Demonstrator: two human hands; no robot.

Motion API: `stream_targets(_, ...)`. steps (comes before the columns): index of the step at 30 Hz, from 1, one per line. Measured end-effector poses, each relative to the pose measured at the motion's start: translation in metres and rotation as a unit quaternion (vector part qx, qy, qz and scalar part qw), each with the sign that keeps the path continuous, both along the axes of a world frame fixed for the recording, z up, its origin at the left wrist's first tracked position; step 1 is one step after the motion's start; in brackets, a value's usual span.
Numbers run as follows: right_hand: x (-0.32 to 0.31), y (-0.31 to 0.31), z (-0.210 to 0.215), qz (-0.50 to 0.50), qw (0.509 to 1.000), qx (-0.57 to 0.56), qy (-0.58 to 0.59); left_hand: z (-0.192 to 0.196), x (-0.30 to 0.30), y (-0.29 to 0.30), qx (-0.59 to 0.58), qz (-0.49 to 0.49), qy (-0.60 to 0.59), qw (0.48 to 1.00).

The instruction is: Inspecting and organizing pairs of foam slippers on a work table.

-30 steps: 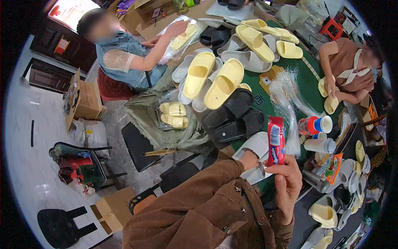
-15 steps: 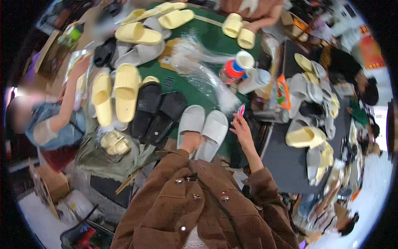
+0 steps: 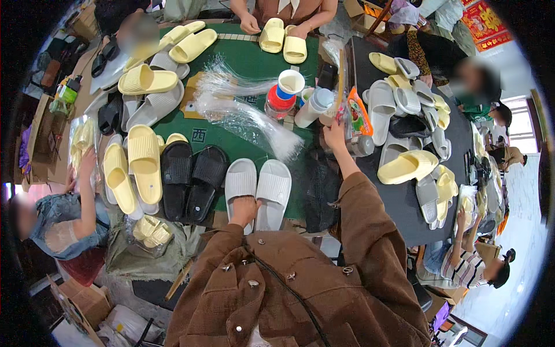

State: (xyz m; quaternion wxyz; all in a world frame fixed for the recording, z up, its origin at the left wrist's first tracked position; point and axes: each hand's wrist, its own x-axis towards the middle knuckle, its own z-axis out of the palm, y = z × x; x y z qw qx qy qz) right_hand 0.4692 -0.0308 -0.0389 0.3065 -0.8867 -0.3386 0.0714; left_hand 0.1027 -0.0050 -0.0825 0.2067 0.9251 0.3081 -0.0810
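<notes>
A pair of light grey slippers, the left slipper (image 3: 241, 176) and the right slipper (image 3: 274, 188), lies side by side in front of me, toes away. My left hand (image 3: 245, 210) reaches into the left slipper from the heel end, its thumb at the inner edge against the right slipper. My right hand (image 3: 335, 137) is stretched forward beside a whitish bottle (image 3: 315, 109) and a grey cylinder (image 3: 362, 146). Its fingers are drawn together, and what they hold, if anything, is hidden. Black slippers (image 3: 177, 176) lie to the left of the grey pair.
Clear plastic strips (image 3: 248, 115) spread over the green table (image 3: 231, 151). A white cup (image 3: 291, 82) tops a red-lidded jar (image 3: 280, 104). An orange bottle (image 3: 359, 113) stands right. Yellow slippers (image 3: 144, 156) lie left; more slippers cover the dark table (image 3: 399, 211). Co-workers sit around.
My right hand has reached farther forward; the small pink-and-white item at its fingertips no longer shows. My left hand stays at the grey slippers. The whole view has shifted.
</notes>
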Motion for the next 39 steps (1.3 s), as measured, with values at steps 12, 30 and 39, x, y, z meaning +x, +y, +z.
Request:
stream_targets(12,-0.073,-0.033,0.008,0.024,0.994,0.016,0.108,0.008,0.003,0.002,-0.022,0.004,0.008,1.000)
stream_targets(30,-0.194,-0.025,-0.014,0.202,0.973,-0.016,0.109,-0.016,0.009,-0.011,-0.070,0.172,-0.122,0.975)
stream_targets(39,-0.195,-0.021,-0.026,0.159,0.967,-0.115,0.162,-0.020,0.009,-0.015,-0.087,0.251,-0.234,0.935)
